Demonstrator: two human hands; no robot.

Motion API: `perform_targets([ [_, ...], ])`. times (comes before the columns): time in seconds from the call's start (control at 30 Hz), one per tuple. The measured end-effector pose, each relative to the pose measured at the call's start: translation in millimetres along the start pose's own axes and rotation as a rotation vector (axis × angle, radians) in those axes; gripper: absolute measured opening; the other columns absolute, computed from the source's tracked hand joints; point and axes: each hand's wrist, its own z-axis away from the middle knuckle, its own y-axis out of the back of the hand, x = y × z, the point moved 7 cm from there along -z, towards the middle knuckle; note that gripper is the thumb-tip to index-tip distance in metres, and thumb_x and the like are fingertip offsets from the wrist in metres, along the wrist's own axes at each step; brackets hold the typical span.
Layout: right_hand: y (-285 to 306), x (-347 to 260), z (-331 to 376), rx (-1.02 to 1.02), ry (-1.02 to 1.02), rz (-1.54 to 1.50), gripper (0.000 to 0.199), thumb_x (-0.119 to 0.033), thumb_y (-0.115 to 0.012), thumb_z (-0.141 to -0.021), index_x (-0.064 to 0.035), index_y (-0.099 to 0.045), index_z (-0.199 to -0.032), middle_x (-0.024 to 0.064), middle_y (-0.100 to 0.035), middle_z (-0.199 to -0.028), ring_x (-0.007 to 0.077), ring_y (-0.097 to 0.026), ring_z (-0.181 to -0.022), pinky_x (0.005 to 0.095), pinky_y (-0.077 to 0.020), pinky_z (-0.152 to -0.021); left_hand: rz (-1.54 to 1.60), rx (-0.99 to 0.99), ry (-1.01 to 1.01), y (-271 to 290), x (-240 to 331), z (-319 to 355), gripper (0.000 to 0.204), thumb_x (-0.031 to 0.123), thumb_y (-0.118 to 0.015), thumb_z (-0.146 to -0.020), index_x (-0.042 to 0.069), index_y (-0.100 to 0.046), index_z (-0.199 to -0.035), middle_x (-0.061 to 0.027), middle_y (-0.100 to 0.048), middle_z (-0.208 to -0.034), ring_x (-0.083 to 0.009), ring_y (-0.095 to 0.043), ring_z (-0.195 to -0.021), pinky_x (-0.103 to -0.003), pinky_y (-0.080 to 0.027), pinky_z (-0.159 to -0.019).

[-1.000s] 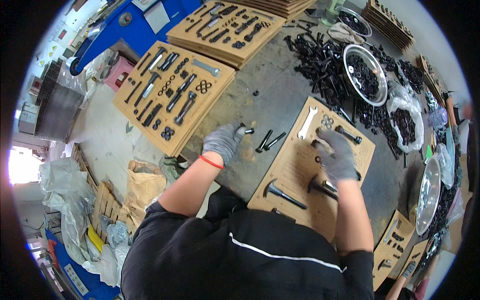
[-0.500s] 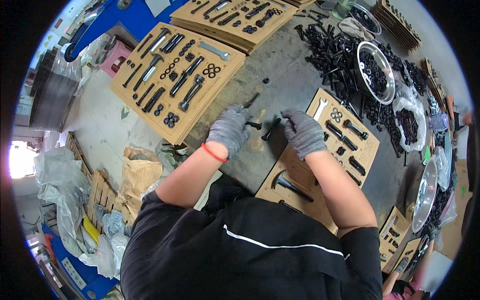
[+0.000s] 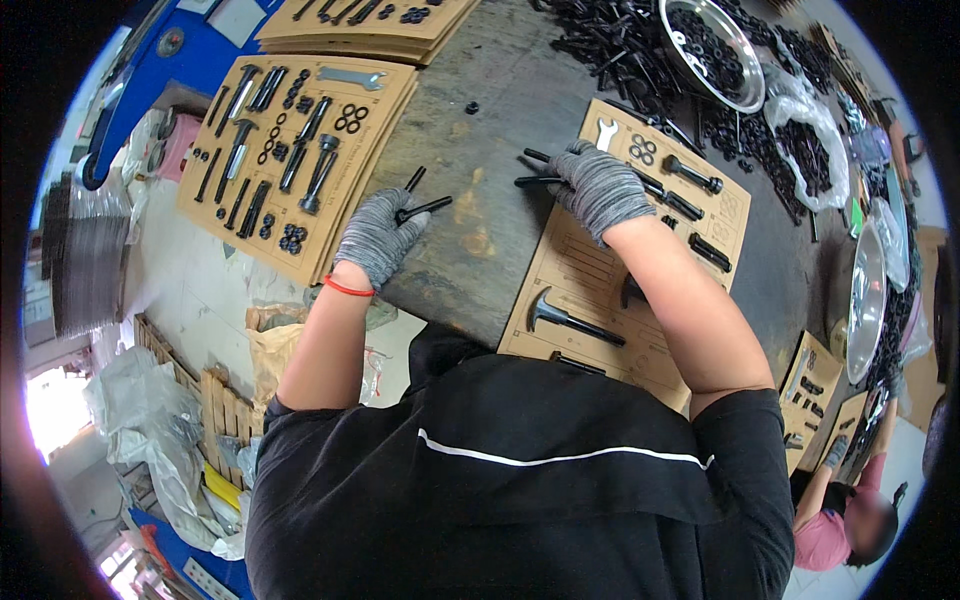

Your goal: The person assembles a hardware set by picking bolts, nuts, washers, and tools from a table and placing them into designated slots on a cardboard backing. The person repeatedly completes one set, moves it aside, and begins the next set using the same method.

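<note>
My left hand, in a grey knitted glove, is closed around two black bolts that stick out past the fingers above the table's near left part. In the same kind of glove, my right hand grips two more black bolts, their ends pointing left. It hovers over the left edge of a brown cardboard board. On that board lie a small silver open-end wrench, black rings, a large black bolt and a black T-shaped bolt. My right forearm hides part of the board.
A stack of filled boards lies at the left, another behind it. Loose black bolts are heaped at the back beside a metal bowl. One nut lies on the table. A co-worker is at the lower right.
My hands have moved apart: the left toward the table's near left, the right up over the board. The bolts that were between them are now in my hands. The whole view has shifted.
</note>
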Motion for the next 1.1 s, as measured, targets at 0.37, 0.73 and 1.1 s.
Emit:
perform_targets([
  [0.37,30.8,40.0,145.6,0.316,-0.089,-0.322,0.014,-0.015,-0.068,-0.076,-0.0047,-0.063,-0.085,0.0123,-0.060,-0.083,0.0296,-0.058,-0.083,0.0388,-0.0486,-0.078,-0.274,-0.156,-0.812,-120.3,151.9,11.5,0.021,0.023,-0.071,-0.071,0.009,-0.068,-0.086,-0.0125,-0.061,-0.102,-0.0292,-0.058,-0.095,-0.039,-0.048,-0.083],
  [0.73,-7.0,10.4,146.0,0.274,-0.163,0.020,0.031,-0.029,-0.071,-0.067,-0.0117,-0.066,-0.092,0.0089,-0.058,-0.112,0.0307,-0.050,-0.108,0.0464,-0.0357,-0.093,-0.454,-0.535,-0.401,-126.3,150.4,-0.2,0.049,0.035,-0.068,-0.076,0.010,-0.055,-0.117,-0.0153,-0.063,-0.099,-0.0326,-0.061,-0.093,-0.041,-0.050,-0.080],
  [1.1,-7.9,26.1,161.2,0.237,-0.292,0.106,0.037,-0.030,-0.076,-0.065,-0.0125,-0.066,-0.096,0.0097,-0.055,-0.124,0.0323,-0.043,-0.122,0.0465,-0.0269,-0.103,-0.381,-0.489,-0.445,-133.2,153.7,-0.2,0.042,0.029,-0.065,-0.079,0.010,-0.056,-0.115,-0.0156,-0.062,-0.104,-0.0327,-0.060,-0.097,-0.040,-0.048,-0.083],
])
